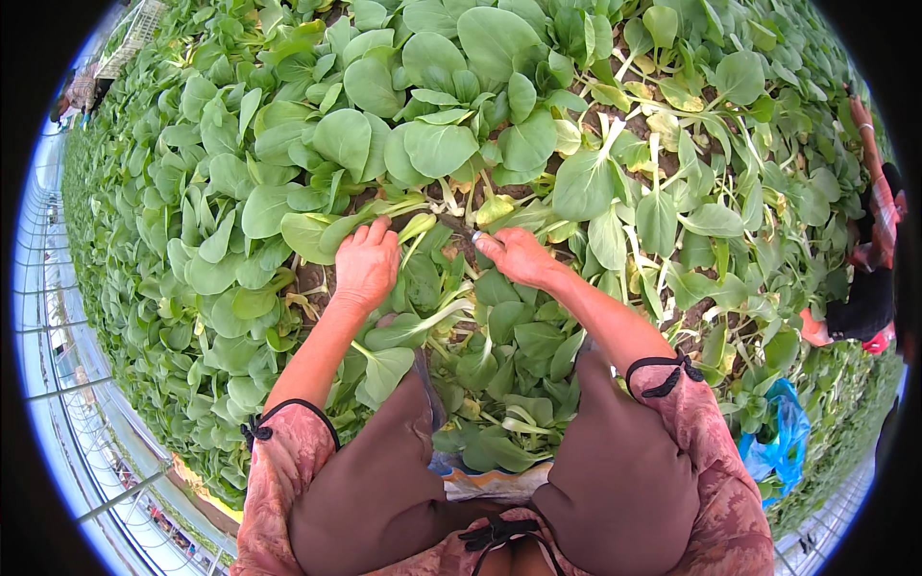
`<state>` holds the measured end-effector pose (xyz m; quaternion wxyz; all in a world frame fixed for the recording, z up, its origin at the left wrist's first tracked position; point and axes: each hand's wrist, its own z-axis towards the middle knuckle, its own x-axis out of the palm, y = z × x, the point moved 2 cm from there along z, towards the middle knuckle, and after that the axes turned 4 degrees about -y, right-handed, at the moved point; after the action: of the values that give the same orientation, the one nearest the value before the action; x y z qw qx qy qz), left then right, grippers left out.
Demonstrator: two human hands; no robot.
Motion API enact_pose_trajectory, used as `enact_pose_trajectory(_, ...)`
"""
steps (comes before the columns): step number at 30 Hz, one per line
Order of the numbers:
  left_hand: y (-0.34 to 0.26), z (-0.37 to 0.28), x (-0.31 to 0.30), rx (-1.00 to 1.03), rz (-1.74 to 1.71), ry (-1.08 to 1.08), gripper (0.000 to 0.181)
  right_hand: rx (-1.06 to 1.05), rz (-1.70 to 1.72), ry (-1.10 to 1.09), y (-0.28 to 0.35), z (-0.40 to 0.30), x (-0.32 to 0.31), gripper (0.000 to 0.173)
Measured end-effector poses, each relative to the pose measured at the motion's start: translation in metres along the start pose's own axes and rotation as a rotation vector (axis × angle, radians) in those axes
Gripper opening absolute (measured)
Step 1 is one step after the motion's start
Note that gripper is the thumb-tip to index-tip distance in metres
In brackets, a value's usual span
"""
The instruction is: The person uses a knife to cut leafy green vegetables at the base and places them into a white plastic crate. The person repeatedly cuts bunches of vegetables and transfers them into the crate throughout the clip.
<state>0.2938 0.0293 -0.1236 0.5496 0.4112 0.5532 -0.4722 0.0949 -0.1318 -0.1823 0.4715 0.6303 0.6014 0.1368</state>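
Note:
My left hand [369, 265] is closed around the leaves of a bok choy plant [310, 236], whose pale stem base points right. Close to that base is the dark blade of a small knife [457, 225], held in my right hand [517, 253]. A light band shows at the thumb or handle there; which one, I cannot tell. Just below the blade, a yellow-green leaf [418, 226] sticks out. Between my knees lie loose leafy greens [504, 360], some with white stems.
Dense growing bok choy [216, 180] fills the left and top. Cut and yellowing leaves [655, 209] cover soil at right. A blue plastic bag [785, 439] lies lower right. Another person's arm [868, 140] shows at the right edge; a further person [83, 90] is near a crate [132, 36], top left.

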Motion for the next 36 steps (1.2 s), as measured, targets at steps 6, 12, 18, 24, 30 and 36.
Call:
enact_pose_trajectory(6,-0.040,-0.006,-0.043,-0.255,-0.424,-0.040,0.017,-0.113,0.307,-0.250,-0.008,-0.069,-0.026,0.038)
enact_pose_trajectory(12,-0.083,-0.003,-0.043,-0.562,-1.546,0.336,0.025,-0.227,0.888,-0.220,0.052,-0.083,-0.069,0.040)
enact_pose_trajectory(18,-0.094,0.032,-0.055,-0.419,-1.755,0.633,0.065,-0.105,1.061,-0.118,0.037,-0.079,-0.061,0.026)
enact_pose_trajectory(24,-0.113,0.055,-0.056,-0.390,-1.595,0.747,0.062,-0.081,0.936,-0.161,0.034,-0.080,-0.059,0.029)
enact_pose_trajectory(30,-0.115,0.049,-0.043,-0.481,-1.581,0.757,0.058,-0.072,0.849,-0.162,0.025,-0.078,-0.054,0.029)
enact_pose_trajectory(36,-0.124,0.034,-0.039,-0.385,-1.502,0.964,0.053,-0.162,0.693,-0.364,0.004,-0.092,-0.073,0.029)
